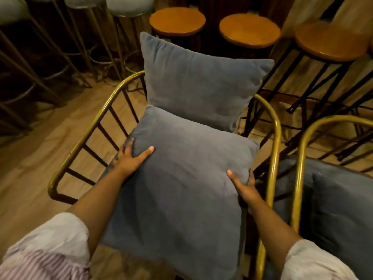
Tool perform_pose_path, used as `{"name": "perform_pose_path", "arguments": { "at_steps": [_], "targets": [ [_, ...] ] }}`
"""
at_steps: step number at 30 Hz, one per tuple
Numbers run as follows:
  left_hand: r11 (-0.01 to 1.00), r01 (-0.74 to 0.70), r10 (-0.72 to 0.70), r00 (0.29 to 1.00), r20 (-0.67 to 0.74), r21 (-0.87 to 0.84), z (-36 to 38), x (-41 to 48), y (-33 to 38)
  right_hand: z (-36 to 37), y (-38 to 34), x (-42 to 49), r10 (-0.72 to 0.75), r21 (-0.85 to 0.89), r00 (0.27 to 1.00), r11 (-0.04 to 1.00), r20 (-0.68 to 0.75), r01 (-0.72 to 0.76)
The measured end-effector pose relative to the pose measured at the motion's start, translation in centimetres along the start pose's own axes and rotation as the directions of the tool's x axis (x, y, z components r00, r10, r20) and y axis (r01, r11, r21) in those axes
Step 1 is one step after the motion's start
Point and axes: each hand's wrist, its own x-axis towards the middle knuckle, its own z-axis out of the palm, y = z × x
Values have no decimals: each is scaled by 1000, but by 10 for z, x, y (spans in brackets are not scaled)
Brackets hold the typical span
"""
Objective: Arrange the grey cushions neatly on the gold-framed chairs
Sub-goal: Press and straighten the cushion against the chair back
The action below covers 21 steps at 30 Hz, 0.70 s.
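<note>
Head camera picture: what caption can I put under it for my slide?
Both hands, left and right, grip a grey cushion on a gold chair, with another cushion propped behind.

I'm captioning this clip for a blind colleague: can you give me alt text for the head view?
Both hands, left hand and right hand, grip the sides of a grey cushion over the seat of a gold-framed chair. A second grey cushion stands against its back, with round wooden stools behind.
</note>
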Motion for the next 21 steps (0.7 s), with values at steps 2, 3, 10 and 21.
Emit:
{"name": "perform_pose_path", "arguments": {
  "at_steps": [2, 3, 10, 21],
  "targets": [
    [993, 63, -60, 998, 33, -104, -5, 15, -9, 3, 0, 3, 24, 40, 999, 999, -23, -23],
    [984, 83, -77, 996, 40, -159, -7, 18, -10, 4, 4, 6, 32, 57, 999, 998, -35, -30],
    [912, 118, -87, 992, 94, -393, -13, 15, -1, 6, -6, -2, 28, 140, 1000, 990, -7, -26],
    [908, -63, 43, 997, -57, -414, -51, -85, 54, -52, -80, -72, -200, 227, 980, 954, 3, 194]
  ]
}}
